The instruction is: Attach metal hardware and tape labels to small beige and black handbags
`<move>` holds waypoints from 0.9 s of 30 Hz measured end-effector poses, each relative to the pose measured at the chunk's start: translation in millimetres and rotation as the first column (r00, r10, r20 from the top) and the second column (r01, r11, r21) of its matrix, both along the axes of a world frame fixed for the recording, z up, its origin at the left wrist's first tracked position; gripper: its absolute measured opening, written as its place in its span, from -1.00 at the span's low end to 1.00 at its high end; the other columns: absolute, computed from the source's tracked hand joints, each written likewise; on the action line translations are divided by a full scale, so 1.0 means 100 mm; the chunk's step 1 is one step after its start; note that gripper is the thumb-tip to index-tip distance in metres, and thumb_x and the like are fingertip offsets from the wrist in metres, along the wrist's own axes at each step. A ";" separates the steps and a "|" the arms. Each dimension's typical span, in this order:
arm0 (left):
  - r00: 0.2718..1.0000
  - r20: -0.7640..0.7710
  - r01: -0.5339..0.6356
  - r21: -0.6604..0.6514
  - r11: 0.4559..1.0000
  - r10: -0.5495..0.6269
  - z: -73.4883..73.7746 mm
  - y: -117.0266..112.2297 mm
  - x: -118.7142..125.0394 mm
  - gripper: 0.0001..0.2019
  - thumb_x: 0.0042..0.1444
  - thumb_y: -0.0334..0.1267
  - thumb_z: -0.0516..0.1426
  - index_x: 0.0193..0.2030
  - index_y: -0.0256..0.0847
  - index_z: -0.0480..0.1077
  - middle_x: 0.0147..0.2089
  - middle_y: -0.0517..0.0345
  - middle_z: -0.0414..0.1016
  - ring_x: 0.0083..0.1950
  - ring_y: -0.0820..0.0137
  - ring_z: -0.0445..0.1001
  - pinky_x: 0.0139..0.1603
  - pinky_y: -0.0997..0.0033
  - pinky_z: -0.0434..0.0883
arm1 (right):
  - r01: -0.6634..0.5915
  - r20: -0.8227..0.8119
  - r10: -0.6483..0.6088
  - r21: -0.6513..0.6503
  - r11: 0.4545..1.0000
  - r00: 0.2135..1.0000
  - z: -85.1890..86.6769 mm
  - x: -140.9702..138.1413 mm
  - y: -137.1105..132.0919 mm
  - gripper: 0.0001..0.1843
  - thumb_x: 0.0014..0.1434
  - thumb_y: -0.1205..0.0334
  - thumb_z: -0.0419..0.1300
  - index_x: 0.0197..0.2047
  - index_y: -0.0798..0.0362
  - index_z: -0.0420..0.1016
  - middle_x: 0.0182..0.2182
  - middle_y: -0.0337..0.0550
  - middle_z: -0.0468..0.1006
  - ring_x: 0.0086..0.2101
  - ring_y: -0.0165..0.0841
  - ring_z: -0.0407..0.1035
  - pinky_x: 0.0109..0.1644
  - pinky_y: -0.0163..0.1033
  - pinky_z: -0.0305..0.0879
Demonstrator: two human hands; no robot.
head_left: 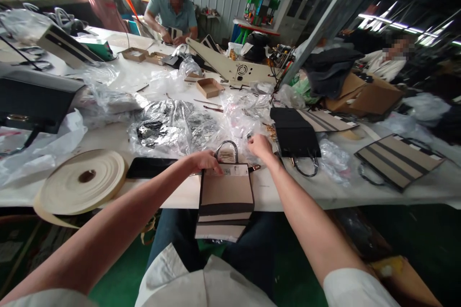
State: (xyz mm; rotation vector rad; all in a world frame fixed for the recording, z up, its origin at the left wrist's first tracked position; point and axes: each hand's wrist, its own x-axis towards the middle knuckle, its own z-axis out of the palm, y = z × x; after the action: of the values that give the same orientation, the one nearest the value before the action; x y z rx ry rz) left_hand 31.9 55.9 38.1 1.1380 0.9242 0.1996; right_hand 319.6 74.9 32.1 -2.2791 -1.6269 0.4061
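Left hand clamps the beige panel at its top; loosened grip could let the panel, overhanging the desk, slip. Right hand, apart: grasp indeterminable; adjacent plastic wrap could snag fingers.

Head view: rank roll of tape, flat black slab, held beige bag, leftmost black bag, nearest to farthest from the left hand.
1. Held beige bag: touching the left hand.
2. Flat black slab: left of the hand.
3. Roll of tape: farther left.
4. Leftmost black bag: at the picture's left edge.
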 end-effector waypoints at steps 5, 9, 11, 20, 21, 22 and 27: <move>0.999 -0.041 -0.031 0.019 0.999 0.032 0.00 -0.01 -0.01 -0.62 -0.45 -0.43 0.55 -0.38 -0.28 0.66 -0.34 0.01 0.73 -0.30 0.18 0.67 -0.33 0.32 0.61 | 0.057 -0.232 -0.025 0.130 0.990 0.972 0.03 0.12 -0.20 -0.68 0.23 0.12 0.26 -0.18 0.15 0.78 -0.33 0.03 0.76 -0.28 -0.18 0.61 -0.26 -0.27 0.37; 1.000 0.001 -0.003 0.001 1.000 0.003 0.01 -0.02 -0.02 -0.64 -0.43 -0.42 0.53 -0.37 -0.29 0.67 -0.34 0.00 0.73 -0.31 0.17 0.67 -0.32 0.30 0.63 | 0.133 -0.443 -0.052 0.155 0.979 0.895 0.08 0.14 -0.34 -0.57 0.24 -0.04 0.27 -0.13 0.19 0.71 -0.40 -0.04 0.69 -0.49 -0.35 0.40 -0.43 -0.30 0.29; 1.000 0.011 0.006 -0.001 1.000 -0.006 0.00 -0.02 -0.02 -0.63 -0.43 -0.41 0.53 -0.35 -0.31 0.69 -0.32 -0.03 0.74 -0.30 0.16 0.68 -0.31 0.27 0.65 | 0.165 -0.517 -0.051 0.177 0.970 0.854 0.15 0.13 -0.40 -0.55 0.20 -0.08 0.32 -0.11 0.18 0.68 -0.39 -0.06 0.67 -0.51 -0.40 0.35 -0.46 -0.32 0.27; 0.998 -0.059 -0.021 0.048 0.999 0.024 -0.04 0.01 0.00 -0.63 -0.46 -0.39 0.54 -0.40 -0.30 0.65 -0.27 -0.07 0.76 -0.24 0.11 0.70 -0.26 0.24 0.66 | 0.034 -0.701 0.192 0.294 0.955 0.687 0.43 -0.39 -1.25 -0.54 0.24 -0.14 0.46 -0.02 0.08 0.76 -0.30 -0.07 0.71 -0.50 -0.43 0.31 -0.49 -0.32 0.18; 0.998 -0.062 -0.023 0.045 0.999 0.026 -0.04 0.02 0.00 -0.63 -0.46 -0.39 0.54 -0.39 -0.29 0.65 -0.25 -0.08 0.77 -0.22 0.09 0.72 -0.24 0.23 0.67 | 0.001 -0.690 0.196 0.274 0.962 0.697 0.43 -0.47 -1.35 -0.56 0.27 -0.13 0.44 -0.02 0.07 0.76 -0.30 -0.07 0.72 -0.49 -0.41 0.32 -0.48 -0.31 0.20; 0.998 -0.063 -0.025 0.037 0.999 0.027 -0.04 0.02 0.00 -0.62 -0.47 -0.39 0.54 -0.39 -0.29 0.65 -0.24 -0.09 0.78 -0.20 0.07 0.73 -0.22 0.22 0.68 | -0.034 -0.678 0.201 0.251 0.967 0.707 0.42 -0.55 -1.43 -0.58 0.29 -0.12 0.42 -0.02 0.06 0.77 -0.30 -0.07 0.73 -0.49 -0.40 0.33 -0.46 -0.30 0.22; 0.998 -0.051 -0.036 0.006 0.999 0.036 -0.03 0.02 0.00 -0.64 -0.49 -0.40 0.54 -0.42 -0.30 0.65 -0.27 -0.09 0.78 -0.19 0.08 0.73 -0.15 0.20 0.70 | -0.151 -0.489 0.237 0.209 0.966 0.840 0.36 -0.78 -1.58 -0.68 0.36 -0.03 0.34 -0.08 0.01 0.79 -0.36 -0.13 0.72 -0.48 -0.32 0.40 -0.36 -0.22 0.31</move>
State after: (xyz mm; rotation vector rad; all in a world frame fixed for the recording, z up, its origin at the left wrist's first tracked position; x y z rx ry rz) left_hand 32.0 58.0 34.9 1.1367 0.9905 0.2028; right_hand 241.3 -83.1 68.3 -1.6916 -1.5395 0.8179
